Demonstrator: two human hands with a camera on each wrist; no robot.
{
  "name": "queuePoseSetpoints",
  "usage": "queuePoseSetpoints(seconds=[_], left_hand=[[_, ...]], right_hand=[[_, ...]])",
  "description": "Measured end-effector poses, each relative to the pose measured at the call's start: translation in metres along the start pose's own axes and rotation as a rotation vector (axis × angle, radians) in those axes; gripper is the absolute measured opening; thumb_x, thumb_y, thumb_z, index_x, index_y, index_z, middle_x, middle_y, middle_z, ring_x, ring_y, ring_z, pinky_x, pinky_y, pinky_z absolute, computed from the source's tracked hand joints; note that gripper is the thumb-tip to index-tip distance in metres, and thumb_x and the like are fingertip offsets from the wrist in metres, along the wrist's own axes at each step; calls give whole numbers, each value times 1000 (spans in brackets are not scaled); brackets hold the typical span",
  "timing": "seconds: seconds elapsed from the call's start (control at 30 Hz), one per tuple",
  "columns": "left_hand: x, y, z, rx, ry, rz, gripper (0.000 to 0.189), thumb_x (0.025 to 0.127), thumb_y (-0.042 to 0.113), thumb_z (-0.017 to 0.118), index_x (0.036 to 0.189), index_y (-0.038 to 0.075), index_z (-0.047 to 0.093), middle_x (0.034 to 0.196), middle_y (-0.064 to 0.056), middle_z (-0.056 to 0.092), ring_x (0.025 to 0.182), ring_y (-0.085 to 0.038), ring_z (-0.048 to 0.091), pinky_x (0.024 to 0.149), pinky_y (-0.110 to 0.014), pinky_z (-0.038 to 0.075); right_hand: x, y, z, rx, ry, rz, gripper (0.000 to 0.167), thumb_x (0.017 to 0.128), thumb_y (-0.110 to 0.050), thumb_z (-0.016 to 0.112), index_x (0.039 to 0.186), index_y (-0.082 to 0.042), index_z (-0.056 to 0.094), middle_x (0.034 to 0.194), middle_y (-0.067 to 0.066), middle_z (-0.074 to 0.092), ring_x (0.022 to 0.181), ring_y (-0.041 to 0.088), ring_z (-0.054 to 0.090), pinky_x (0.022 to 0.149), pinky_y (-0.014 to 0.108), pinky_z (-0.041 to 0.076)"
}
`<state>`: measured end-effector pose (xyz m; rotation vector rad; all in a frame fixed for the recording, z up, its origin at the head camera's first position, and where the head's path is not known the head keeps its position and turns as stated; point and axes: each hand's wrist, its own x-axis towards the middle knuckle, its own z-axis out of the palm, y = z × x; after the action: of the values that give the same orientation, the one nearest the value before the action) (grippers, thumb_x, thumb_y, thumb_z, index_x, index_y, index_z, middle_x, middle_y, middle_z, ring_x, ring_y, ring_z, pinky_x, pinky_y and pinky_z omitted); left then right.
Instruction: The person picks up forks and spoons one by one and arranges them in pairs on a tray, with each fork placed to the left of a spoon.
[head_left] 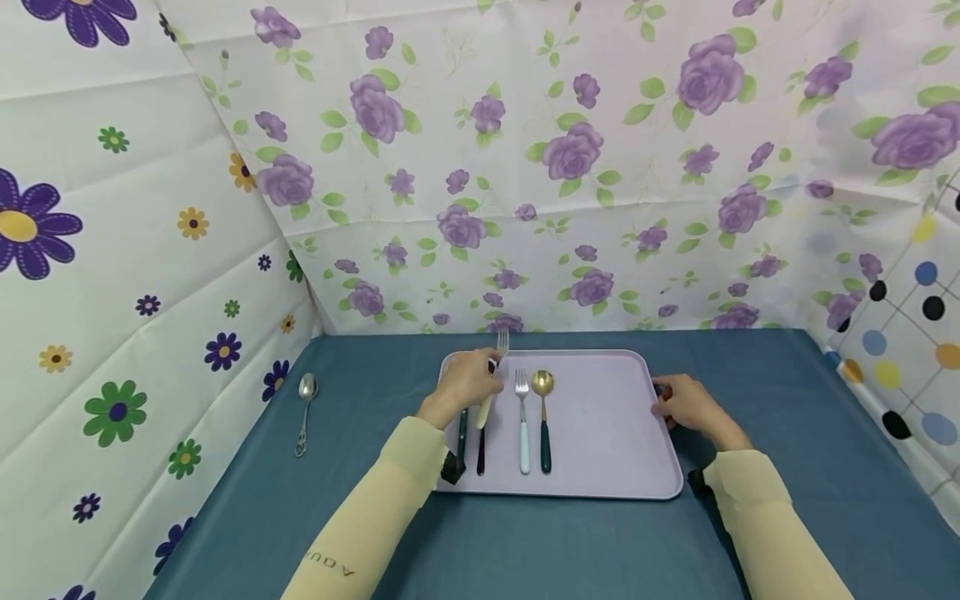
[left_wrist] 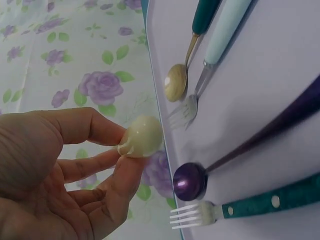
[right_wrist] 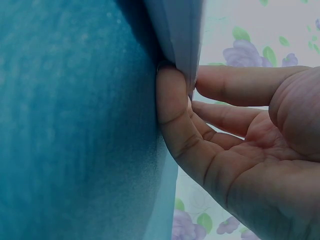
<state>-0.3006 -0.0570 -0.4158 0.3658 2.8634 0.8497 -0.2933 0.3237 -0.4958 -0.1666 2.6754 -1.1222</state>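
Observation:
My left hand (head_left: 468, 379) pinches a fork with a cream handle (head_left: 484, 412) above the left part of a pale lilac tray (head_left: 607, 425). Its tines point to the far side, past the tray's rim; in the left wrist view the handle's rounded end (left_wrist: 144, 136) shows between thumb and fingers. My right hand (head_left: 693, 402) grips the tray's right edge, with a finger (right_wrist: 172, 95) tucked under the rim. On the tray lie a light-blue-handled fork (head_left: 524, 442), a gold spoon with a green handle (head_left: 545, 442), a purple spoon (left_wrist: 190, 181) and a green-handled fork (left_wrist: 265, 202).
To the left of the tray, a silver spoon (head_left: 303, 417) lies on the blue tablecloth (head_left: 360, 392). A flowered curtain (head_left: 465, 167) hangs behind the table, and patterned sheets border both sides.

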Motion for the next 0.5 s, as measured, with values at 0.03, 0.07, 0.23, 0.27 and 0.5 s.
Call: queuePoseSetpoints(seconds=[0.03,0.07,0.23,0.27,0.5], left_hand=[[0,1,1,-6,-7,-1,51,95,9,71,144,6,60,89,-8,69,66,-17,59,58,-29,51],[1,3,2,-8,-15,-2,52,95,9,71,145,6,59,87,-8,68,65,-17,58,57,-29,49],[4,12,9,-19,-29,12,53,94,10,73,145,3,59,86,-7,67,64,-15,59,55,-27,49],[4,14,11,-19,-29,16,53,94,11,74,144,3,59,87,-7,68,65,-15,60,56,-26,50],[5,27,22,0,-42,31,53,92,10,76,142,3,61,87,-7,68,64,-15,60,57,-26,52]], right_hand=[[0,0,0,0,1,-2,62,94,2,66,147,21,40,79,12,57,60,20,63,60,37,58],[1,0,0,0,2,-3,62,94,2,66,147,21,40,79,12,57,60,20,63,60,37,58],[0,0,0,3,4,-10,62,94,2,65,146,22,40,79,11,57,60,20,63,61,37,58],[0,0,0,3,4,-12,62,94,2,65,146,22,40,79,11,57,60,20,63,61,37,58],[-2,-2,1,13,8,-13,62,93,3,65,146,22,39,78,11,57,60,20,63,60,37,58]])
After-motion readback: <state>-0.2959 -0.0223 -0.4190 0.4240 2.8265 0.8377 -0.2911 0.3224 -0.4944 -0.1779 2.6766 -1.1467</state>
